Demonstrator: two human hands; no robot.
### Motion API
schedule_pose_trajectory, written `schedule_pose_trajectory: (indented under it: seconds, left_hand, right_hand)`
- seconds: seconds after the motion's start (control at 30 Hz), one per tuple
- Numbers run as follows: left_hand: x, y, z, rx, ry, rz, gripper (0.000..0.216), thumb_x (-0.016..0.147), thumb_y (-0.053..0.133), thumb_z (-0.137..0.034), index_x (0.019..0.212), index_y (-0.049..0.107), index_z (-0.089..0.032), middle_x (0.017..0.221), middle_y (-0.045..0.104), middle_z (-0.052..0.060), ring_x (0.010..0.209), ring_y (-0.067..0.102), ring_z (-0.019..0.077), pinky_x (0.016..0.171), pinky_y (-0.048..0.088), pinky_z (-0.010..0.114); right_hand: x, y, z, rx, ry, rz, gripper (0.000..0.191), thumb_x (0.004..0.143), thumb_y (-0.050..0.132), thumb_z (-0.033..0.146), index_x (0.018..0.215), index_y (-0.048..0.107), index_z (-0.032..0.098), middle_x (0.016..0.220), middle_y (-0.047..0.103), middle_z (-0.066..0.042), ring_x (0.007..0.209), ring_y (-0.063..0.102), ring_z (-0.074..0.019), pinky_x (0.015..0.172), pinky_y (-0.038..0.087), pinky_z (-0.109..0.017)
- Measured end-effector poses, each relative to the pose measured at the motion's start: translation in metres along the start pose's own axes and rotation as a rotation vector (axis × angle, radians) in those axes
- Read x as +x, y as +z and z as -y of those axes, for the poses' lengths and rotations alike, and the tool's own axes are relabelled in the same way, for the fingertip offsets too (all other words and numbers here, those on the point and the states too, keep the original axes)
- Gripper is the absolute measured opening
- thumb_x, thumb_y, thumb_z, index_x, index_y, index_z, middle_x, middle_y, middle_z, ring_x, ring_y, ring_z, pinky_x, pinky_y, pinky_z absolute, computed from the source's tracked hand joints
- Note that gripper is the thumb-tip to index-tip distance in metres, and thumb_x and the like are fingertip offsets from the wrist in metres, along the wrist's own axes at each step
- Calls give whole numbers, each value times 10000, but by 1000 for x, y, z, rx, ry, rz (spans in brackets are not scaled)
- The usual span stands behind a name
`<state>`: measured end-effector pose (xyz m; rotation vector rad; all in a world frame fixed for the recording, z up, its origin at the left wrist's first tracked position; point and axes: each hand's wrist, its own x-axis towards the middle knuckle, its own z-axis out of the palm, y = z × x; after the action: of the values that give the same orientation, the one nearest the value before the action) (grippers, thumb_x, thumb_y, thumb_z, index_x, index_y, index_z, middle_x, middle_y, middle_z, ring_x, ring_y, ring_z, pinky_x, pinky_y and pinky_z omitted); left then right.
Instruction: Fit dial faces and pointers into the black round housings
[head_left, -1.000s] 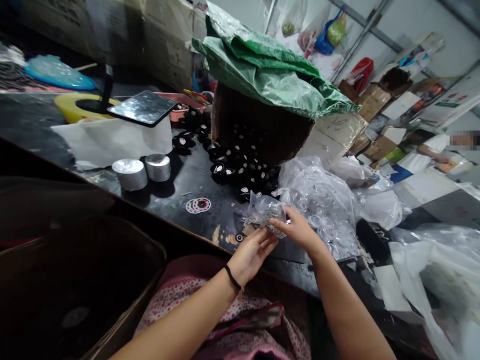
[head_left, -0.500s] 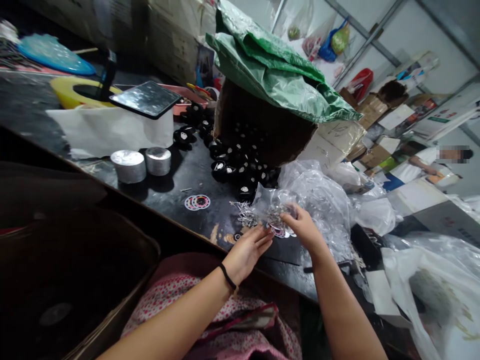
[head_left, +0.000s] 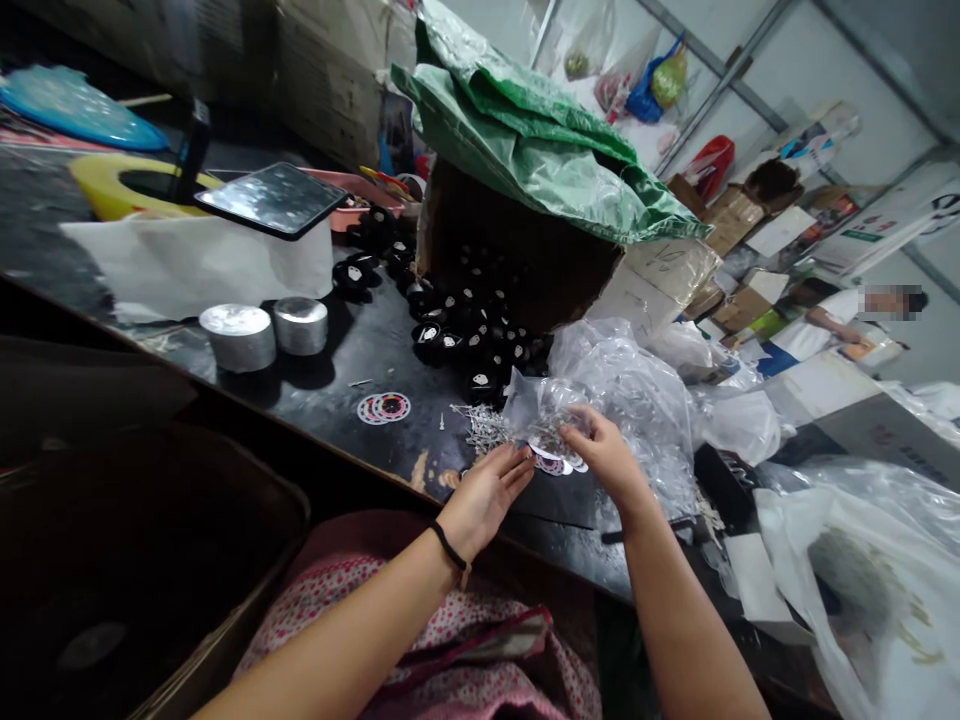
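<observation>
Frame centre: right hand grip pinches small clear plastic bag beside silver pin pile; left hand grip open, at dark worktop near edge. Bare room left.

One head-worn camera looks forward and down, close over the worktable.

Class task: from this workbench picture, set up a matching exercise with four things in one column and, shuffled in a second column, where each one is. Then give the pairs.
1. green plastic sheet
2. small clear bag
3. metal cylinders
4. black caps

A. pinched in the right hand
B. spilling from the open side of the cardboard box
C. draped over the box
D. side by side on the black table

Pairs: 1-C, 2-A, 3-D, 4-B
</observation>
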<state>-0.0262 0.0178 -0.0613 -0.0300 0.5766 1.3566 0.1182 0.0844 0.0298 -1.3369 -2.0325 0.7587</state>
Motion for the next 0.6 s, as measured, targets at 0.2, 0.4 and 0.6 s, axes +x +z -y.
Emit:
schedule_pose_trajectory:
  seconds: [0.2, 0.4, 0.6]
  left_hand:
    - [0, 0, 3, 35, -31, 19, 138, 941, 600, -244, 1000, 650, -129, 1042, 691, 71, 922, 677, 182, 799, 575, 370]
    - [2, -1, 3, 97, -47, 64, 145, 946, 593, -257, 950, 657, -126, 1000, 706, 67, 931, 685, 187, 833, 564, 388]
    - [0, 5, 2, 164, 32, 148, 134, 916, 626, -221, 1011, 680, -143, 1025, 729, 68, 952, 687, 191, 944, 509, 417]
  right_hand:
    - [0, 1, 0, 109, 27, -59, 395, 723, 693, 399, 1037, 681, 160, 998, 710, -72, 959, 630, -254, 907, 457, -390]
    - [-4, 2, -8, 297, 80, -136, 352, 665, 774, 344, 968, 710, 176, 936, 720, -36, 943, 630, -239, 921, 449, -374]
    - [-23, 24, -27, 672, 189, -292, 364, 647, 771, 364, 954, 678, 191, 905, 724, -12, 897, 662, -211, 895, 513, -356]
